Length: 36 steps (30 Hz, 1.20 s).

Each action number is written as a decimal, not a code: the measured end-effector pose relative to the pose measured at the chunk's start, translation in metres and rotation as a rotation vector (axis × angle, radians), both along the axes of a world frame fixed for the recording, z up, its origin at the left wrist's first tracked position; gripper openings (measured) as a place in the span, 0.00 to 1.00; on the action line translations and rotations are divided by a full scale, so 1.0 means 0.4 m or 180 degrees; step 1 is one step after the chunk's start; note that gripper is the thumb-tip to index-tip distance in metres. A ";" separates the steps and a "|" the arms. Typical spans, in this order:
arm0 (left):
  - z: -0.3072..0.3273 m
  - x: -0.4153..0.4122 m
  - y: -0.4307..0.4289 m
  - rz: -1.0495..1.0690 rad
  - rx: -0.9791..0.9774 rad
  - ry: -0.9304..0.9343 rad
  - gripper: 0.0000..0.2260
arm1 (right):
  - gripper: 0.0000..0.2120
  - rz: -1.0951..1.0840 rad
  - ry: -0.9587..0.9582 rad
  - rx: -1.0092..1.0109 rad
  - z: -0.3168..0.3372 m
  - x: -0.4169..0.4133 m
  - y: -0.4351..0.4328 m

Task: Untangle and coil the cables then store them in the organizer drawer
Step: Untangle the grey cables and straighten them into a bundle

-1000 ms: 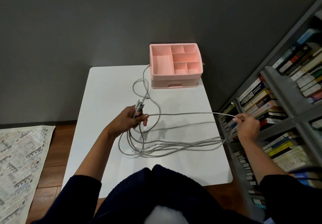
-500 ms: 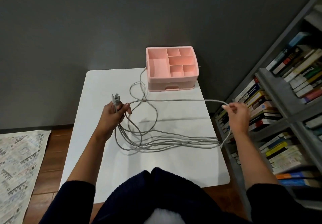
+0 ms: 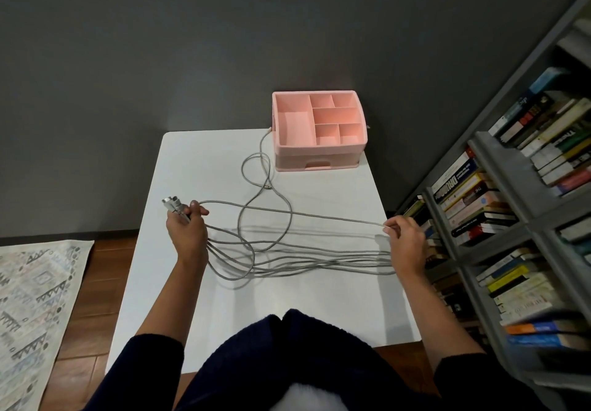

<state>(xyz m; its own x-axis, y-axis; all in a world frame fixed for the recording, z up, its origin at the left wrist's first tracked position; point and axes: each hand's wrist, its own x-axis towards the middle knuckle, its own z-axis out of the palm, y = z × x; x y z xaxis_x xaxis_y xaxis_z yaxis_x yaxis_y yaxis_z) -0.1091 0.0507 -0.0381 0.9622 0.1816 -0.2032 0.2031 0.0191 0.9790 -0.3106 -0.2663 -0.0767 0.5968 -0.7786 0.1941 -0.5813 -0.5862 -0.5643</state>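
Here the left hand (image 3: 187, 234) grips the plugs (image 3: 174, 206) by the desk's (image 3: 303, 308) left edge; the right hand (image 3: 407, 238) pinches a cable (image 3: 358, 262) strand at its right edge. Organizer (image 3: 319, 146): far right corner. Book spines (image 3: 463, 193) unreadable.

Cables (image 3: 351, 262) sprawl across table (image 3: 198, 167) middle; bare strip fronting organizer (image 3: 319, 158).

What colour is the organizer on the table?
Pink, all over: the organizer, compartments and drawer front alike. The head view, the only one, shows it clearly.
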 end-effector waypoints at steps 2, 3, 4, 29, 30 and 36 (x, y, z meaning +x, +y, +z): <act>0.000 0.002 0.008 0.0022 0.0059 -0.0012 0.10 | 0.02 -0.0060 0.0037 -0.0060 0.000 0.004 0.003; 0.002 0.002 0.012 0.0015 0.0072 -0.0034 0.10 | 0.02 -0.0102 0.0047 -0.0098 0.002 0.005 0.001; 0.004 0.003 0.016 -0.0029 0.0065 -0.0068 0.11 | 0.04 -0.0142 0.0048 -0.0142 0.006 0.006 -0.005; 0.104 -0.025 -0.039 -0.2418 0.0424 -0.0530 0.15 | 0.24 -0.0107 0.0216 0.1013 -0.014 0.066 0.023; 0.110 -0.028 -0.050 -0.2579 0.0485 -0.0557 0.13 | 0.26 0.0435 0.0038 0.1105 0.019 0.095 0.047; 0.118 -0.029 -0.078 -0.2875 0.0696 -0.0606 0.14 | 0.28 0.2525 -0.0177 0.1142 0.164 0.240 0.221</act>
